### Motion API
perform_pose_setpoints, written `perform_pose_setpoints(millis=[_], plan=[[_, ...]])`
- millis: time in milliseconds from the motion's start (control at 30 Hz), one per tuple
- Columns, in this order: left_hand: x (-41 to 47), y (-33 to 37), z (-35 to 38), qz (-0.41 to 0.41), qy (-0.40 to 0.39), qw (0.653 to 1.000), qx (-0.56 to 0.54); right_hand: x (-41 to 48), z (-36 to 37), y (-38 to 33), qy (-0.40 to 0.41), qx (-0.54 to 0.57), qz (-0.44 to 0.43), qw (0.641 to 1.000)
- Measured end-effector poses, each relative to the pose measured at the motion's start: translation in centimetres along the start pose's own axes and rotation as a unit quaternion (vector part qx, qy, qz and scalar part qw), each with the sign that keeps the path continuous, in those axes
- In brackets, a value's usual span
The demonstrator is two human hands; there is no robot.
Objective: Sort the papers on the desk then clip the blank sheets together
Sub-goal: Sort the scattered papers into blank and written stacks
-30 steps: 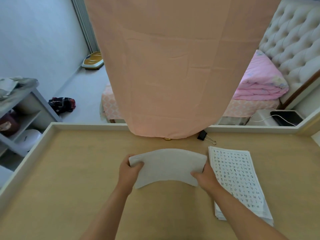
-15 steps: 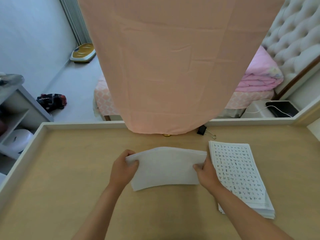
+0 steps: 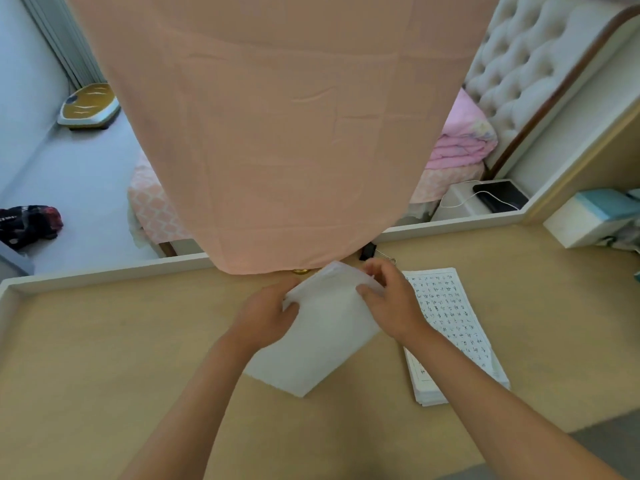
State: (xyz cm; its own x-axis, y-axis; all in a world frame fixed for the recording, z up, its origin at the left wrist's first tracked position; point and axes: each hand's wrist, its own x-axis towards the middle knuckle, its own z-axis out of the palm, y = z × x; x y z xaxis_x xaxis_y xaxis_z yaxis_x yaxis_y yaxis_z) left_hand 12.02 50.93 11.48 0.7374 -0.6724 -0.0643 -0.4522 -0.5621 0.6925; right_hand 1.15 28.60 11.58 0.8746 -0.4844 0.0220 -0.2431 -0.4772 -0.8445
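Both the left hand [image 3: 268, 315] and right hand [image 3: 391, 303] grip the blank sheets [image 3: 322, 337] by their far edges, beside the written stack [image 3: 450, 327], with bare worktop [image 3: 121, 358] to the left.

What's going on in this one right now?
A person holds a stack of blank sheets with both hands, the left hand gripping its left edge and the right hand its far corner. The written pages lie stacked on the desk to the right. The black binder clip sits unused near the far rim.
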Motion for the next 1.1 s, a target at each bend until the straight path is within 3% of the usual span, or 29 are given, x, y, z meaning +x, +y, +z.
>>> perform_pose_setpoints(millis=[100,200,300,367,467,600,833,1000,1100], plan=[[0.6,0.1,0.3,-0.046,0.028,0.988,-0.142,-0.3,-1.5,1.7,0.071,0.097,0.097,0.988],[1.6,1.7,1.5,-0.128,-0.012,0.928,-0.35,-1.3,-2.9,3.7,-0.02,0.246,0.191,0.95],[3.0,3.0,4.1,-0.174,-0.045,0.897,-0.403,-1.8,-4.1,5.9,-0.082,0.242,0.223,0.941],[3.8,4.1,6.5,-0.192,-0.056,0.891,-0.408,-1.4,-5.2,7.6,-0.054,0.211,0.246,0.944],[5.1,5.6,10.4,-0.244,-0.147,0.87,-0.402,-0.4,-8.1,10.9,-0.014,0.163,0.284,0.945],[6.9,7.5,16.3,-0.314,-0.217,0.877,-0.29,0.8,-11.7,15.8,0.012,0.128,0.319,0.939],[10.7,11.8,25.1,-0.343,-0.14,0.907,-0.2,4.2,-16.1,22.5,-0.017,0.028,0.328,0.944],[11.5,11.5,28.8,-0.344,-0.107,0.933,0.008,5.1,-16.8,25.9,-0.098,-0.152,0.317,0.931],[11.7,11.7,29.8,-0.343,-0.033,0.935,-0.086,5.1,-16.9,26.8,-0.099,-0.183,0.37,0.906]])
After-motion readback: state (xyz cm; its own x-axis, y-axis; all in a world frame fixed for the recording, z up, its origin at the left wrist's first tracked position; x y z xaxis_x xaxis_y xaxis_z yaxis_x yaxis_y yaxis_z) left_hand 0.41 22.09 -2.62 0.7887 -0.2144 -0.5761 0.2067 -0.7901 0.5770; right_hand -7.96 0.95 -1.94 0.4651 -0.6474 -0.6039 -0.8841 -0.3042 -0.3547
